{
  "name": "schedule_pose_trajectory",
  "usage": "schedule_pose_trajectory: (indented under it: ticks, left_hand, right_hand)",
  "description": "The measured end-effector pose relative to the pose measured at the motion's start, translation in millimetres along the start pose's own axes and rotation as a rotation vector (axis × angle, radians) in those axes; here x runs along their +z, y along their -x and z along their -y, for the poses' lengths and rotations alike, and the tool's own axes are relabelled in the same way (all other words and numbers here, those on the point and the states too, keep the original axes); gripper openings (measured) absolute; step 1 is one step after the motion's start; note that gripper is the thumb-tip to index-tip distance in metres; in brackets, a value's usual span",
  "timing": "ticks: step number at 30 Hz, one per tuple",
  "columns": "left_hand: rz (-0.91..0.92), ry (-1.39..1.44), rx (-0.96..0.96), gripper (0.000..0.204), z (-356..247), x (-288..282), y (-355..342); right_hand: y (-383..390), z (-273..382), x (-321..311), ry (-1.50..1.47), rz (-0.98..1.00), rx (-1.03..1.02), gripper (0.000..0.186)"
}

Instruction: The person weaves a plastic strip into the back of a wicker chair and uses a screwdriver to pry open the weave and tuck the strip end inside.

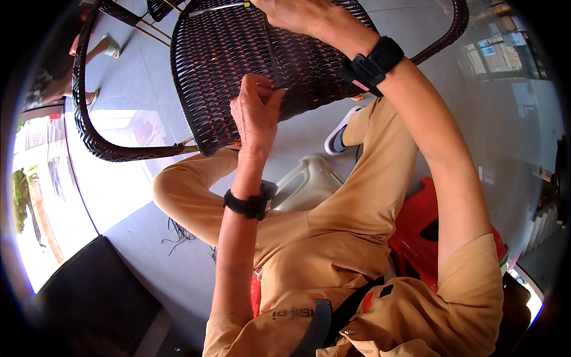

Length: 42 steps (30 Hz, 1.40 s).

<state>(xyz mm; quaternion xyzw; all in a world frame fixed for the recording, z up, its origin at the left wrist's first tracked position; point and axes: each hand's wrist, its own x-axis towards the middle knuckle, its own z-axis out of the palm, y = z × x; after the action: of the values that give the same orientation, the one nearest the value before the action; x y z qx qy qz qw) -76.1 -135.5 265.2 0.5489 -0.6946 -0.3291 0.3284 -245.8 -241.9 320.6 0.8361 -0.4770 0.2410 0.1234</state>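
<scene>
A dark brown woven wicker chair stands before my knees, its curved arms looping out on both sides. Over the woven panel, my left hand is closed in a pinch on a thin dark weaving strand. The strand runs up across the weave toward my right hand, which reaches to the far part of the panel. The fingers of that hand are cut off by the upper edge of the picture. A screwdriver with a metal shaft and a yellow-and-black handle lies on the weave left of my right hand.
Between my legs stands a pale plastic stool. A red plastic seat is beside me on the right. Loose dark strands lie on the tiled floor at left. Another person's leg shows at the upper left.
</scene>
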Motion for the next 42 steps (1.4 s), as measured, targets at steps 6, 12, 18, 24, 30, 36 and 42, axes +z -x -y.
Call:
schedule_pose_trajectory:
  ticks: [6, 12, 18, 24, 30, 36, 42]
  left_hand:
    - [0.079, -0.029, 0.041, 0.018, 11.3, -7.7, -1.7]
    - [-0.039, -0.080, 0.029, 0.013, 12.6, 3.2, 2.5]
    - [0.024, 0.305, 0.024, 0.023, 37.4, -12.0, -16.4]
    - [0.172, 0.262, 0.007, 0.015, 30.5, -10.6, -32.0]
    - [0.105, 0.458, -0.125, 0.012, 22.5, -3.1, -25.0]
    - [0.014, 0.792, -0.192, 0.014, 20.9, -9.7, -28.0]
    - [0.100, 0.549, -0.032, 0.012, 21.0, 0.6, -42.1]
  right_hand:
    - [-15.0, 6.6, 1.1, -0.023, -0.038, 0.053, 0.009]
    - [-20.8, 20.6, -25.2, -0.036, -0.057, 0.053, 0.009]
    - [-28.0, 46.0, -44.4, -0.308, -0.142, -0.019, 0.010]
    - [-25.2, 46.8, -42.1, -0.411, -0.359, -0.091, 0.011]
    - [-10.0, 38.7, -67.5, -0.247, -0.323, 0.098, 0.014]
    - [82.2, 66.4, -38.1, -0.641, -0.019, 0.700, 0.010]
    - [121.4, 97.7, -7.8, -0.989, 0.101, 1.055, 0.011]
